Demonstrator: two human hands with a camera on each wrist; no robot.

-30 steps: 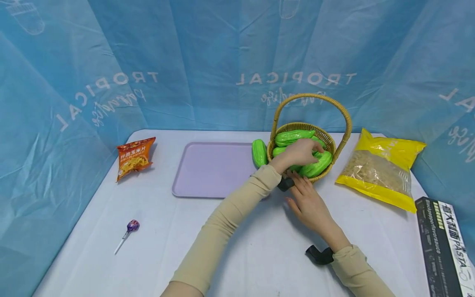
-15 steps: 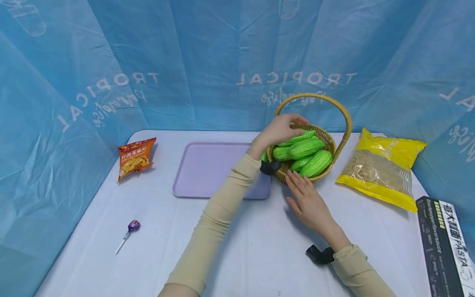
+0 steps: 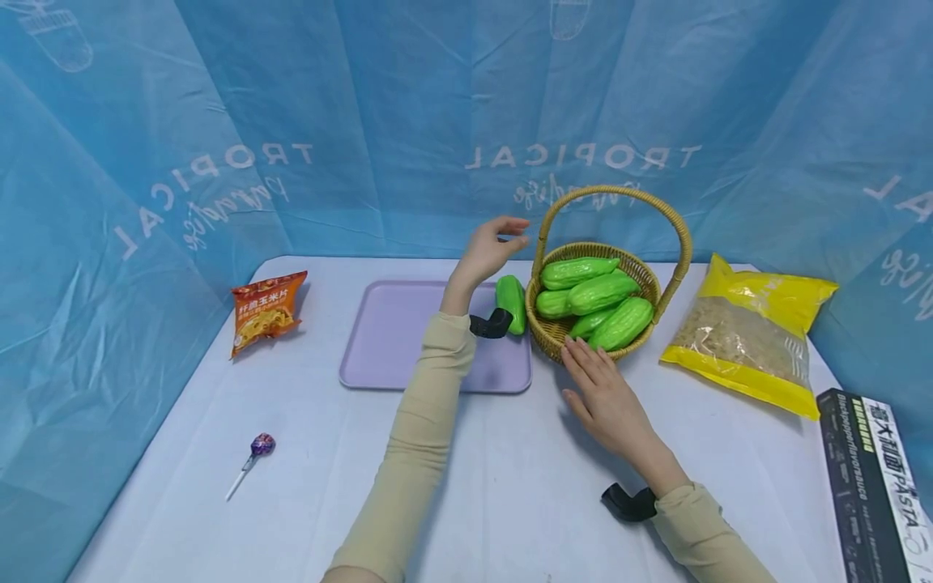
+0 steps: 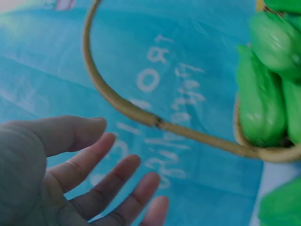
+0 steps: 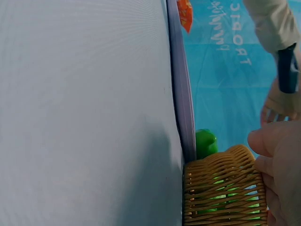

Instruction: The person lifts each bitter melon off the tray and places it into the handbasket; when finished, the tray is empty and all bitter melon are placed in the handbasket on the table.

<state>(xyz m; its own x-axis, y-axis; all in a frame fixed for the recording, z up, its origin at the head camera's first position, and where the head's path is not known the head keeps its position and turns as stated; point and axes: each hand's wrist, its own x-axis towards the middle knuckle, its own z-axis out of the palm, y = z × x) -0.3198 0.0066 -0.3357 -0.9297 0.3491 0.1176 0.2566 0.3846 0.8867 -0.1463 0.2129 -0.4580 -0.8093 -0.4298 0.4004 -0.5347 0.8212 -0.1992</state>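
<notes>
My left hand (image 3: 490,253) hovers above the back of the tray, left of the wicker basket (image 3: 538,325). Its fingers are spread loosely and hold nothing, as the left wrist view also shows. Several bright green, ridged bitter melons (image 3: 603,291) lie in the basket under its tall arched handle (image 3: 615,191). One more bitter melon (image 3: 513,304) lies just outside, at the basket's left, overlapping the tray's right edge. The straight fingers of my right hand (image 3: 608,405) rest at the basket's front rim. From the right wrist, that hand (image 5: 284,165) lies along the woven wall (image 5: 223,190).
A lilac tray (image 3: 408,340) lies left of the basket. Farther left are an orange snack bag (image 3: 267,312) and a lollipop (image 3: 251,460). To the right lie a yellow bag (image 3: 751,336) with a clear window and a black pasta box (image 3: 871,478). Blue cloth hangs behind.
My left hand has come up out of the basket and moved left, over the tray, with nothing in it. One bitter melon now lies on top at the basket's middle. The right hand stays put.
</notes>
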